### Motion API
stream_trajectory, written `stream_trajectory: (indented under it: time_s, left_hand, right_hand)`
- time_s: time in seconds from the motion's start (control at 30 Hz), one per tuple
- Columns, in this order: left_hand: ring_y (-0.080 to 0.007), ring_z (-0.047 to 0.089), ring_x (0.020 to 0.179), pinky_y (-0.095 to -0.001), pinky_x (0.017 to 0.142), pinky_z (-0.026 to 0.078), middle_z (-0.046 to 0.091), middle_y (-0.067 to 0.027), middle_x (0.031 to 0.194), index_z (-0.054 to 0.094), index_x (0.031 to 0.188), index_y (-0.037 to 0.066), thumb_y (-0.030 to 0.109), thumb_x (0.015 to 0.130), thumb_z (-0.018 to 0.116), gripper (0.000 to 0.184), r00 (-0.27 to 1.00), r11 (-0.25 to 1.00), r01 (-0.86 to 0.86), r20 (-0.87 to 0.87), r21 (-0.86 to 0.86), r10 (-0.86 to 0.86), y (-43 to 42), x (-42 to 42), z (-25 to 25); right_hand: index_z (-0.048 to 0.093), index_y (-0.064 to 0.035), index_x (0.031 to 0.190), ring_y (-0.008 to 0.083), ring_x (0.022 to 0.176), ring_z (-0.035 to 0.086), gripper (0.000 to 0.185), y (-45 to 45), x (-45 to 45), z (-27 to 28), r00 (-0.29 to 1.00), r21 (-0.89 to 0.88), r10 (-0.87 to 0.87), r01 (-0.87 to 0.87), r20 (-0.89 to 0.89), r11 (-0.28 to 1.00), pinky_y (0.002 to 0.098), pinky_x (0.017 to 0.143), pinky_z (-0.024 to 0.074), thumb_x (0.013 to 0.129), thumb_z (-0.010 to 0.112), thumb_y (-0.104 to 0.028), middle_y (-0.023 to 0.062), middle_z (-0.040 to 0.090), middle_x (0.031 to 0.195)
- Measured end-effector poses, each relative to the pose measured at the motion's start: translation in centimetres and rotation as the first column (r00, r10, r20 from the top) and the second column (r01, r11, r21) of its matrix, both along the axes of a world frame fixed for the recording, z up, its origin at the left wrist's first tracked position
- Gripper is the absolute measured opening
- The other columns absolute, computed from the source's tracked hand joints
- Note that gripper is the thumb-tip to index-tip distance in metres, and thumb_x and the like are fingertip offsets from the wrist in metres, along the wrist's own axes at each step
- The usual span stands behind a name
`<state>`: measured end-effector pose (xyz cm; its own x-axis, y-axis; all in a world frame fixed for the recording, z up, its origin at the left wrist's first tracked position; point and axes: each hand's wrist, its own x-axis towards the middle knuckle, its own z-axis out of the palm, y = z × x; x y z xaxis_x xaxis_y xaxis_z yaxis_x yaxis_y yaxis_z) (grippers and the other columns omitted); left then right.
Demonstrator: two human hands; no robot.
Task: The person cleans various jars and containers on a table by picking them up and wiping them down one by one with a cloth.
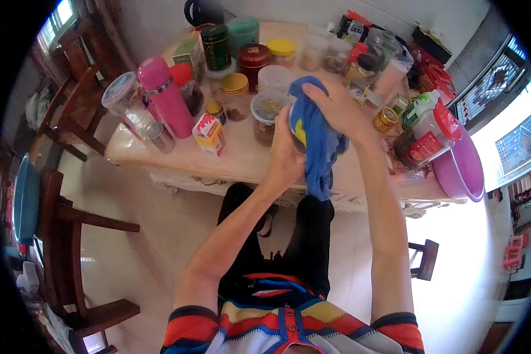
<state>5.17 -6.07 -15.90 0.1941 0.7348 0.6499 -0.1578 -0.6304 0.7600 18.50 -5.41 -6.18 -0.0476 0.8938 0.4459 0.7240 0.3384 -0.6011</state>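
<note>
I see the left hand (287,147) and right hand (335,109) gripping a limp blue cloth (320,150) near the smooth tabletop (239,152)'s front edge, beside a cylindrical clear jar (264,125).

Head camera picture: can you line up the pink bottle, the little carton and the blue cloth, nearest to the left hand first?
1. Blue cloth: right up against the left hand, just to its right.
2. Little carton: on the table, to the hand's left.
3. Pink bottle: farther left, past the carton.
</note>
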Motion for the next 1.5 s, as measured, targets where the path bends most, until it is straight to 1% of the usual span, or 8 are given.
stream_trajectory:
  time_s: [0.17,0.37,0.53,0.77,0.93,1.0,1.3,1.5]
  left_hand:
    - [-0.0228,0.045,0.117,-0.0337,0.101,0.034,0.043,-0.0148,0.129,0.019,0.137,-0.002,0.004,0.079,0.068,0.076,0.999,1.0,-0.003,-0.043,-0.015,0.002,-0.3,-0.2,0.6]
    - [-0.0311,0.046,0.115,-0.0355,0.098,0.036,0.045,-0.0202,0.123,0.027,0.134,-0.004,0.016,0.069,0.079,0.085,0.998,0.998,-0.063,-0.015,0.002,0.063,-0.4,0.0,0.9]
    - [-0.0307,0.044,0.117,-0.0353,0.101,0.033,0.042,-0.0209,0.125,0.026,0.135,-0.006,0.025,0.067,0.08,0.092,1.0,1.0,0.014,0.015,-0.01,-0.014,-0.5,-0.8,1.0]
    - [-0.0329,0.043,0.116,-0.0388,0.102,0.031,0.043,-0.0213,0.125,0.037,0.129,-0.005,0.026,0.086,0.059,0.058,0.995,0.995,-0.095,0.004,0.025,0.095,-0.9,-0.9,3.6]
    - [-0.0336,0.045,0.114,-0.0388,0.099,0.033,0.046,-0.0207,0.124,0.051,0.114,-0.002,0.018,0.091,0.051,0.03,0.966,0.968,-0.248,0.08,0.041,0.244,-1.1,0.2,3.1]
    - [-0.0324,0.045,0.113,-0.0381,0.098,0.034,0.046,-0.0207,0.124,0.051,0.11,-0.002,0.016,0.091,0.05,0.026,0.961,0.964,-0.251,0.142,0.083,0.238,-1.3,0.2,2.5]
    - [-0.0327,0.045,0.113,-0.0384,0.098,0.034,0.046,-0.0209,0.123,0.051,0.11,-0.001,0.013,0.089,0.05,0.026,0.966,0.979,-0.204,0.168,0.024,0.197,-1.4,0.1,2.7]
    - [-0.0338,0.046,0.114,-0.0385,0.098,0.034,0.046,-0.0216,0.123,0.051,0.111,-0.002,0.013,0.089,0.049,0.026,0.965,0.972,-0.227,0.147,0.053,0.218,-1.3,0.2,2.6]
  right_hand:
    - [0.061,0.0009,0.1,0.0133,0.08,0.055,0.032,-1.9,-1.1,-1.5,0.863,0.166,0.04,0.051,-0.504,0.985,0.0271,0.075,0.0435,0.093,0.051,-0.029,0.0073,0.061,0.086]
    - [0.058,0.0015,0.102,0.0133,0.082,0.054,0.037,-4.2,-1.9,-5.7,0.594,0.146,-0.07,0.308,-0.801,0.94,0.0276,0.076,0.0433,0.094,0.05,-0.034,0.0076,0.062,0.088]
    - [0.057,0.0023,0.109,0.0182,0.092,0.056,0.041,-5.4,-0.5,-12.4,0.754,0.085,-0.186,0.305,-0.63,0.948,0.031,0.08,0.0434,0.096,0.047,-0.035,0.0098,0.062,0.099]
    - [0.058,0.0022,0.106,0.0142,0.092,0.051,0.044,-4.6,-2.5,-4.2,0.399,0.116,0.048,0.149,-0.916,0.982,0.0278,0.084,0.0412,0.099,0.04,-0.038,0.0036,0.058,0.1]
    - [0.058,0.0025,0.106,0.0132,0.097,0.049,0.05,-2.1,-2.1,-9.2,0.379,0.119,0.083,0.071,-0.922,0.99,0.0272,0.09,0.0382,0.099,0.034,-0.041,0.005,0.057,0.106]
    - [0.057,0.0044,0.109,0.0146,0.102,0.049,0.05,-2.8,-2.9,-11.0,0.166,0.056,0.05,0.034,-0.985,0.998,0.0274,0.093,0.0368,0.099,0.035,-0.04,0.0072,0.057,0.11]
    - [0.055,0.0091,0.111,0.0167,0.103,0.048,0.052,-3.5,-3.4,-15.2,0.363,-0.118,-0.206,0.249,-0.909,0.961,0.029,0.093,0.0362,0.1,0.035,-0.038,0.0091,0.057,0.111]
    - [0.055,0.0068,0.115,0.0155,0.096,0.05,0.05,-4.9,-4.7,-6.8,0.365,0.184,0.112,0.171,-0.924,0.968,0.0284,0.088,0.0391,0.099,0.035,-0.036,0.0081,0.058,0.107]
